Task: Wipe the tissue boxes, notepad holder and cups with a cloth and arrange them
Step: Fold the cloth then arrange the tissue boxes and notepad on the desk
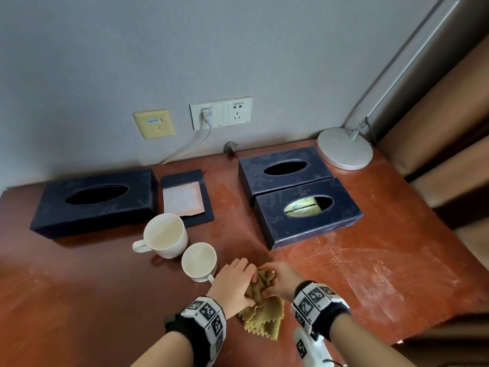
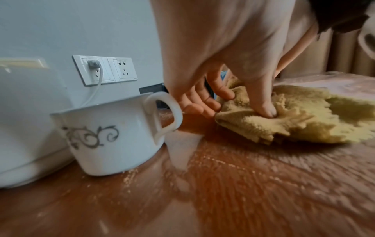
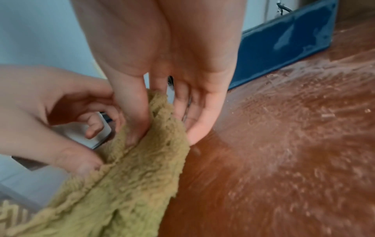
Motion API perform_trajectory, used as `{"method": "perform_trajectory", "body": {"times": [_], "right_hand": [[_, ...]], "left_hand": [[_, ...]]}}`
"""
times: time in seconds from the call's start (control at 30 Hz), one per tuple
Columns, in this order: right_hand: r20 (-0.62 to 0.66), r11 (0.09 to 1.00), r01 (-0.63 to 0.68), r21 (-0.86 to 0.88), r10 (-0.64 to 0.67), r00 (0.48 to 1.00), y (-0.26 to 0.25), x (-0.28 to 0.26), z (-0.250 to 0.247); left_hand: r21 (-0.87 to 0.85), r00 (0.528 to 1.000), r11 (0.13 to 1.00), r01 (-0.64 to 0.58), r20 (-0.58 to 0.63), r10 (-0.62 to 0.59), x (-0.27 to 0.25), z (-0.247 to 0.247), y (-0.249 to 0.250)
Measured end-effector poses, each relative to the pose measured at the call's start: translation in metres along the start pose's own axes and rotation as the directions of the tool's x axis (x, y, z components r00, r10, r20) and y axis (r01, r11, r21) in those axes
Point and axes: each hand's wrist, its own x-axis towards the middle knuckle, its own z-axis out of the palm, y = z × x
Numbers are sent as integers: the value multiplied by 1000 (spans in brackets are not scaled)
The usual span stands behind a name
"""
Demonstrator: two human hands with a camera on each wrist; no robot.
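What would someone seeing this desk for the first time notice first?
Front and centre, the left hand and right hand both pinch a bunched olive-green cloth on the reddish wooden desk. Just left of them stand two white cups, and three dark blue tissue boxes lie behind, one at far left and two side by side at right. The desk to the right shows pale streaks.

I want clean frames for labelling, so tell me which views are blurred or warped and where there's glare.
Head view: sharp, though wide-angle bending curves the desk edges; pale sheen on its right side. Left wrist view: cup fairly crisp, near desk surface streaked with blur. Right wrist view: soft throughout, the cloth fuzzy, desk streaked, glare on the tissue box side.
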Motion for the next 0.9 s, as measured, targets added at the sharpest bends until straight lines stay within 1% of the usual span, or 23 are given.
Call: {"method": "perform_trajectory", "body": {"times": [0.07, 0.2, 0.3, 0.4, 0.47, 0.57, 0.6, 0.63, 0.7, 0.73, 0.8, 0.83, 0.9], "right_hand": [[19, 997, 22, -78, -21, 1000, -2, 2, -4], [50, 984, 54, -170, -46, 998, -6, 5, -8], [60, 978, 69, -195, -58, 996, -10, 2, -12], [37, 980, 66, -187, -60, 997, -14, -4, -31], [21, 990, 43, -136, -41, 999, -13, -13, -55], [-6, 999, 1, -35, -2, 1000, -9, -19, -103], [-46, 1000, -13, -3, 12, 999, -6, -19, -120], [-113, 999, -23, 36, 27, 993, -4, -17, -136], [-277, 992, -31, 120, 63, 959, 2, -8, -164], [-344, 990, -34, 139, 81, 935, 4, -1, -177], [-438, 992, -60, 115, 105, 893, 13, 16, -199], [-459, 993, -79, 91, 112, 882, 19, 26, -208], [-446, 992, -106, 69, 125, 886, 32, 46, -225]], "left_hand": [[-37, 1000, 999, 17, -2, -17, 1, 1, -1], [-136, 998, 989, 55, 15, -54, -2, 2, 2], [-188, 997, 979, 77, 41, -71, -2, -4, 3], [-225, 997, 972, 61, 65, -47, 0, -22, 1], [-266, 999, 963, 52, 21, -48, 7, -40, -2], [-300, 988, 952, 67, -110, -105, 24, -79, -6], [-314, 978, 946, 79, -159, -135, 32, -92, -8], [-334, 965, 938, 96, -199, -169, 39, -103, -11], [-376, 940, 914, 152, -232, -251, 55, -121, -14], [-398, 929, 897, 193, -221, -298, 64, -127, -16], [-440, 909, 852, 283, -160, -384, 85, -134, -21], [-462, 898, 825, 324, -125, -422, 96, -135, -23], [-516, 870, 762, 391, -63, -490, 118, -135, -26]]}}
